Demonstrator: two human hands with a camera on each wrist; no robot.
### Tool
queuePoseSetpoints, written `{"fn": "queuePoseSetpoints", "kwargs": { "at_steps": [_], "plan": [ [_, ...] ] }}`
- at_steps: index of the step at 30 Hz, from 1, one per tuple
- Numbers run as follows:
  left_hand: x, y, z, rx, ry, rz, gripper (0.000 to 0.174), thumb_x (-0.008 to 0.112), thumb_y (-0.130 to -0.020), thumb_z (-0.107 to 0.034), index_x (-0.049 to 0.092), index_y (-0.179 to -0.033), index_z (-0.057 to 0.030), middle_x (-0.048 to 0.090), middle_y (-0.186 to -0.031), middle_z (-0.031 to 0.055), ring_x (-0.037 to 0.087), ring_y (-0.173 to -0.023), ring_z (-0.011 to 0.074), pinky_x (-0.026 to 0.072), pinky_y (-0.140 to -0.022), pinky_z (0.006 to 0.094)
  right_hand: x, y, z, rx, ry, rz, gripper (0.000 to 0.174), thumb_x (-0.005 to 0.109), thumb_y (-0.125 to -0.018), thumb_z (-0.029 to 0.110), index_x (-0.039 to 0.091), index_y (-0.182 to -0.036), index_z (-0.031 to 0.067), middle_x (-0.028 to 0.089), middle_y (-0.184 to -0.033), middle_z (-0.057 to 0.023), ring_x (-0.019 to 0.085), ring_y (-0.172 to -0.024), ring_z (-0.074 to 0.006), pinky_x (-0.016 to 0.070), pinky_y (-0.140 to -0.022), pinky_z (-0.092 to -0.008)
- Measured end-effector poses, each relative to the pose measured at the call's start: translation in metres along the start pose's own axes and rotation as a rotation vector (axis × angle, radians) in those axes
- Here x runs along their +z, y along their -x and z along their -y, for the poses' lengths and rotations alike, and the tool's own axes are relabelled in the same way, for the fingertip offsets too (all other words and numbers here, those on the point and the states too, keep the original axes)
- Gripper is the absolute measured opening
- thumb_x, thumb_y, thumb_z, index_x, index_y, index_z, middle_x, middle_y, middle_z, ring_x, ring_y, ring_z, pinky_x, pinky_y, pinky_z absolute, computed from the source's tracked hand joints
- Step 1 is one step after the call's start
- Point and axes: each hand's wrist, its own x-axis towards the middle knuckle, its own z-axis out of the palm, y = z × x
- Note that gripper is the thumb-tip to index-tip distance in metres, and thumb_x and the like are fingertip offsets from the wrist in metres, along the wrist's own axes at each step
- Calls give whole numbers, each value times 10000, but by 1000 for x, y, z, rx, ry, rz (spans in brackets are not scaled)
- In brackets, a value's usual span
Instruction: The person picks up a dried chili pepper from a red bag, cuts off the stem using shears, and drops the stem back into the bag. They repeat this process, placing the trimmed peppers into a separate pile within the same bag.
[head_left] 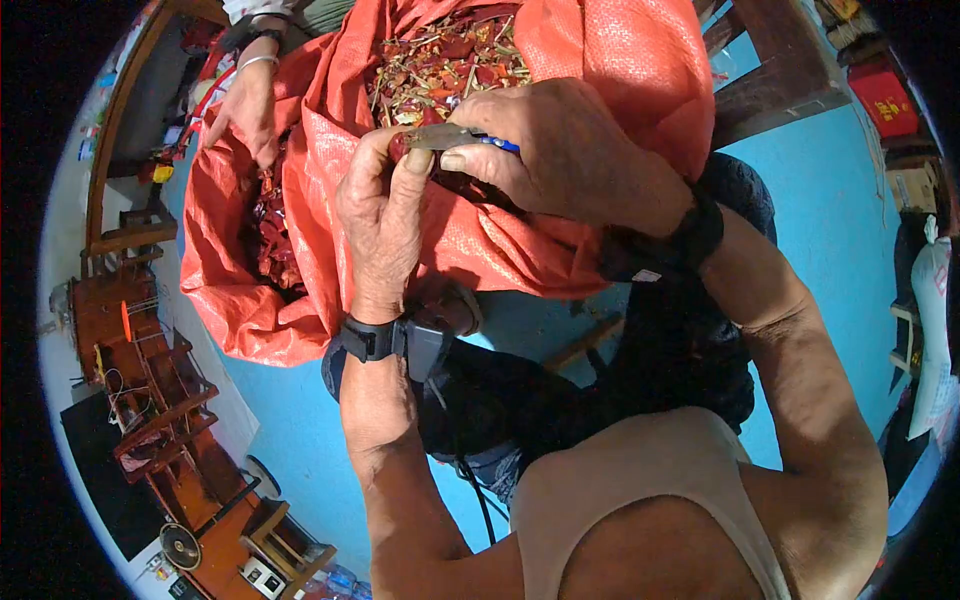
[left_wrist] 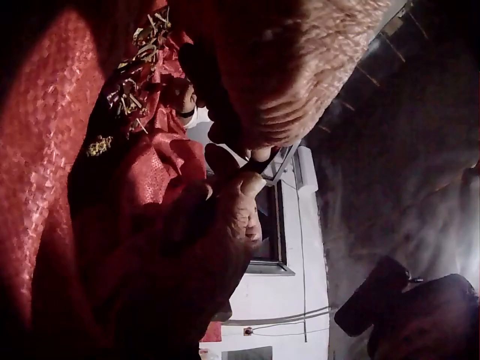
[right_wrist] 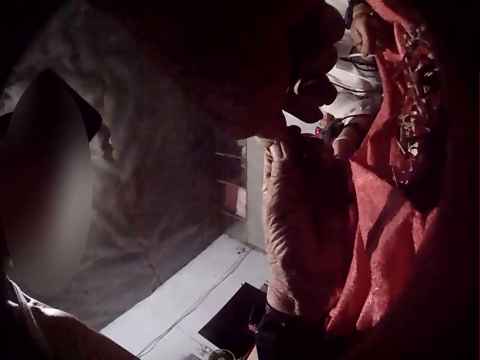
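Observation:
My left hand pinches a dark red dried chili pepper between thumb and fingers. In my right hand is a small knife with a blue handle. Its grey blade lies across the pepper, close by the left thumb tip. Both hands are together over an orange-red woven sack, whose mouth shows red pepper pieces and pale stems. In the left wrist view the left hand is mostly in shadow, and the held pepper is hard to make out there.
Another person's hand reaches into a second orange-red sack of red peppers at the left. Wooden furniture lines the left wall. A wooden frame stands at upper right, on a blue floor.

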Motion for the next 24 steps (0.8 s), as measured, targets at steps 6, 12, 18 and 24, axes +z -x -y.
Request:
{"fn": "queuePoseSetpoints", "kwargs": {
  "at_steps": [6,12,18,24],
  "plan": [
    [-1,1,0,-2,125,20,186,576,-859,-168,568,-946,-4,546,-819,-13,479,-743,69,407,-661,203,-2,0,-1,63,-280,71,236,550,-827,253,588,-797,23,527,-571,-100,543,-527,-225,415,-503,-333],
    [-4,-4,-1,128,40,25,188,576,-851,-160,577,-972,-17,569,-840,6,503,-765,83,420,-691,212,-20,1,8,410,-928,406,365,412,-920,316,598,-864,7,453,-556,18,381,-485,-31,297,-444,-195],
    [-11,-3,5,75,13,11,201,581,-848,-163,579,-987,-18,589,-859,14,522,-797,88,428,-719,224,-28,0,-1,278,-970,161,362,439,-907,324,575,-974,-5,482,-646,5,393,-512,-51,327,-474,-199],
    [-6,-4,9,62,47,-9,206,582,-849,-149,574,-997,-7,591,-876,23,524,-813,89,433,-736,231,-14,0,5,57,-134,-4,365,623,-772,303,575,-1001,23,588,-792,-132,593,-688,-251,462,-607,-330]
  ]
}}
